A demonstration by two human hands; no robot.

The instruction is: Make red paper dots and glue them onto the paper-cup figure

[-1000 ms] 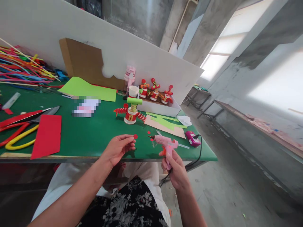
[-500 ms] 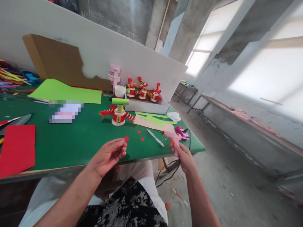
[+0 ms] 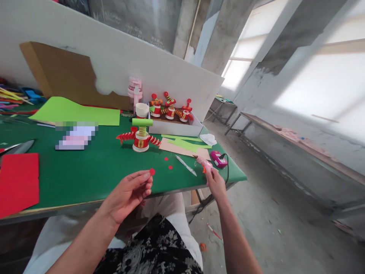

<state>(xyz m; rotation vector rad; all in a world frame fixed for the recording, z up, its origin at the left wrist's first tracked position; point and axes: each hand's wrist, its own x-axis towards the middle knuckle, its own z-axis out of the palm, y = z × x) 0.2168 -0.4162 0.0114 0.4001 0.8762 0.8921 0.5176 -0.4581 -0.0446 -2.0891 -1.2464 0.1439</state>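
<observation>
Between thumb and fingertips, my left hand [image 3: 134, 190] pinches a small red paper circle [image 3: 152, 172] above the table's front edge. My right hand [image 3: 216, 183] grips a pink hot glue gun [image 3: 204, 163], its nozzle pointing up and left. Two more red paper dots [image 3: 168, 163] lie on the green table, left of a white pen [image 3: 186, 165]. Behind them stands a paper-cup figure [image 3: 141, 141] with folded red arms and a rolled green paper tube [image 3: 142, 122] on top; neither hand touches it.
A white box [image 3: 175, 127] holds three finished-looking cup figures. Beside it are a paper cup [image 3: 142, 110], green strips [image 3: 185, 145] and a purple plug block [image 3: 219, 159] with a black cord. At left lie red paper [image 3: 19, 182], scissors [image 3: 24, 147] and green sheets [image 3: 76, 112].
My right hand has drawn the glue gun slightly left, tilting it. My left hand still pinches the red circle, now slightly lower. The view has shifted a little.
</observation>
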